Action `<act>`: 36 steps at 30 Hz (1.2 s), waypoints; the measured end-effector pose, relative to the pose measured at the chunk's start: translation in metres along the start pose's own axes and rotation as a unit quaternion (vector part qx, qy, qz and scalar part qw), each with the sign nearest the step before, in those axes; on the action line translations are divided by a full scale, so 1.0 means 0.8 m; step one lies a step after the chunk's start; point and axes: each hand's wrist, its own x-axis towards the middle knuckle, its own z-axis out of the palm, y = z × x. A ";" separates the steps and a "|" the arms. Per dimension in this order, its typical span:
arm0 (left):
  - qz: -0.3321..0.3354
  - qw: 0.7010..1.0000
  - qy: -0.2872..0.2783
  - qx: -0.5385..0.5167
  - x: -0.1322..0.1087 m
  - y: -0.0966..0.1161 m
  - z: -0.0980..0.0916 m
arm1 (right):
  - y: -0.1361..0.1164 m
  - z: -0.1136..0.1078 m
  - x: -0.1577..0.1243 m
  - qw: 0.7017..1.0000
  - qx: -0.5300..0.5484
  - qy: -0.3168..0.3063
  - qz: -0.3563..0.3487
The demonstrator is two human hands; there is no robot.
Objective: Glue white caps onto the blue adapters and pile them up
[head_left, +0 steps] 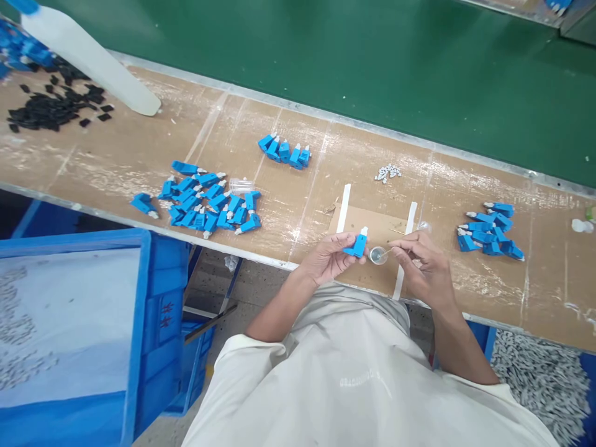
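My left hand point(331, 257) is closed on a blue plastic part point(357, 244) with a small white tip pointing away from me. Between thumb and fingers of my right hand point(423, 264) is a thin wooden stick point(388, 251), its far end at a small round clear cup point(377, 255) with greyish contents. The cup sits just right of the blue part, over a cardboard sheet point(372, 220) held by white tape strips. Whether the stick touches the contents is too small to tell.
Blue parts lie in a large pile point(209, 198) left, a row point(285, 151) ahead and a cluster point(491, 230) right. Small white pieces point(388, 172) lie beyond the sheet. A white bottle point(93, 59) and black pieces point(53, 105) are far left. Blue crates point(161, 335) stand below the bench.
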 end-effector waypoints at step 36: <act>0.095 0.995 0.017 -0.020 -0.010 0.015 -0.017 | 0.107 0.022 0.203 0.968 -0.238 -0.077 0.019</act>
